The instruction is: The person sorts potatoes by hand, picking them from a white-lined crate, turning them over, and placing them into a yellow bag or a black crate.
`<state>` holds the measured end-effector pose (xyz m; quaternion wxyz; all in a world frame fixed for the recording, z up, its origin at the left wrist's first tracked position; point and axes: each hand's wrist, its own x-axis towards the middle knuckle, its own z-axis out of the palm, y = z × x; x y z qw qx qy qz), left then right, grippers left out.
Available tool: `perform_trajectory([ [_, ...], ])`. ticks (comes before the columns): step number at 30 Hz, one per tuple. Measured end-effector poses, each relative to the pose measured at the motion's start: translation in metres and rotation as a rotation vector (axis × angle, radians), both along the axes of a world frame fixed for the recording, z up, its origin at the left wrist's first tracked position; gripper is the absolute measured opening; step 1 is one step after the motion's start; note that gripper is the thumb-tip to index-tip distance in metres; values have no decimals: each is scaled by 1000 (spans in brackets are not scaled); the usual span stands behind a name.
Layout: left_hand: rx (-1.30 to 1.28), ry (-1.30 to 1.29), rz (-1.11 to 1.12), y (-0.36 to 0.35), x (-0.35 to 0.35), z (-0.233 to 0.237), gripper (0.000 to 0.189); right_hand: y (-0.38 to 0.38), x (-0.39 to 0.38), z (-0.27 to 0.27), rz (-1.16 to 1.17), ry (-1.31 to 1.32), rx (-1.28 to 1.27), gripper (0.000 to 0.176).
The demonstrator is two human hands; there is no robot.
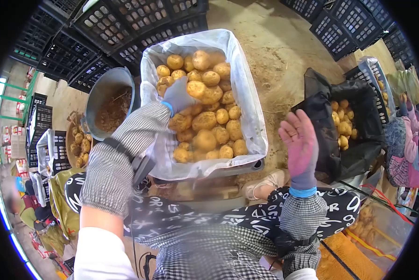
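Note:
A crate lined with white plastic [249, 112] stands in front of me, filled with many potatoes [204, 121]. Inside it, near the upper middle of the pile, my left hand [179, 96] in a grey glove has its fingers closed around a yellow potato [197, 89]. To the right of this crate, my right hand [301, 147] is raised with its pink-coated palm showing. Its fingers are stretched out and hold nothing. Beyond it sits a crate lined with black cloth [319, 105], with some potatoes [342, 122] at its bottom.
At my left are a grey bucket [93, 105] with soil-like debris and a basket of potatoes [81, 147]. Black crates [121, 23] are stacked behind, and more crates [349, 23] stand at the far right. Other people [403, 140] sit at both sides.

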<state>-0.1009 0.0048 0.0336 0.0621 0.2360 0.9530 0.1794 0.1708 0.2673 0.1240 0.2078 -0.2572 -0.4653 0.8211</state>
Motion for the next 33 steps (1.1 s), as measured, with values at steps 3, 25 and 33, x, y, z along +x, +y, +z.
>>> perform_trajectory([
  [3,423,-256,-138,3,55,56,86,-26,-4,-21,244,-139,56,57],
  [25,810,-501,-71,-6,203,97,85,-83,8,-7,738,-388,-121,59],
  [33,918,-595,-66,-12,201,101,79,-85,7,-16,785,-263,-186,61],
])
